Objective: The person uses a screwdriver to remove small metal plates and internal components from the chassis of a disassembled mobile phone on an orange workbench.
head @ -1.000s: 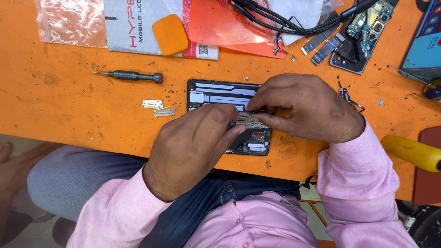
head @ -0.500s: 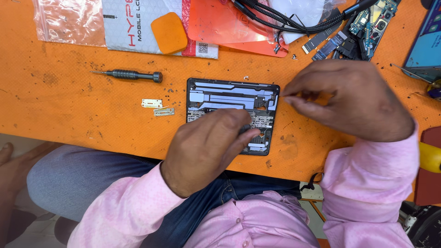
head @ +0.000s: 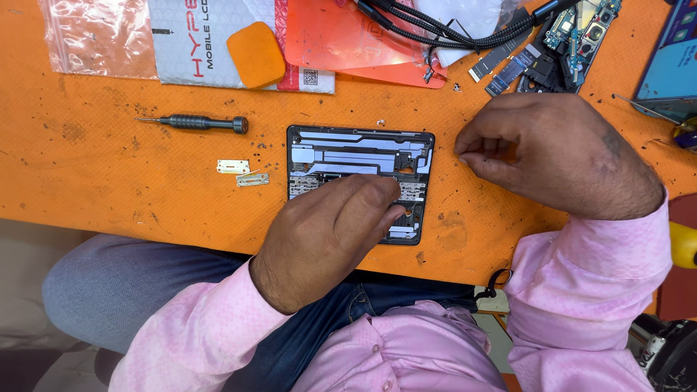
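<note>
Compared with the earlier views, the right hand [head: 559,156] had drawn away from the opened phone [head: 359,181] and sat to its right over the orange table [head: 109,189], while the left hand [head: 330,236] had stayed on the phone's lower half.

Left of the phone lay a small dark screwdriver [head: 192,123], its tip pointing away from the phone, set aside within reach. Two small metal plates [head: 242,172] rested between the screwdriver and the phone, apparently parked there after removal. Above the phone, a white packet [head: 196,43] with an orange pad [head: 255,54] and a clear red sheet [head: 348,36] lined the far edge.

The phone lay flat, back cover off, near the table's front edge. The left hand pressed on it with curled fingers, likely to keep it steady; whether those fingers gripped anything could not be told. The right hand's thumb and forefinger were pinched together as if around a tiny part, too small to identify.

Right of the phone, black cables [head: 435,29] and loose circuit parts [head: 573,36] lay above the right hand.
</note>
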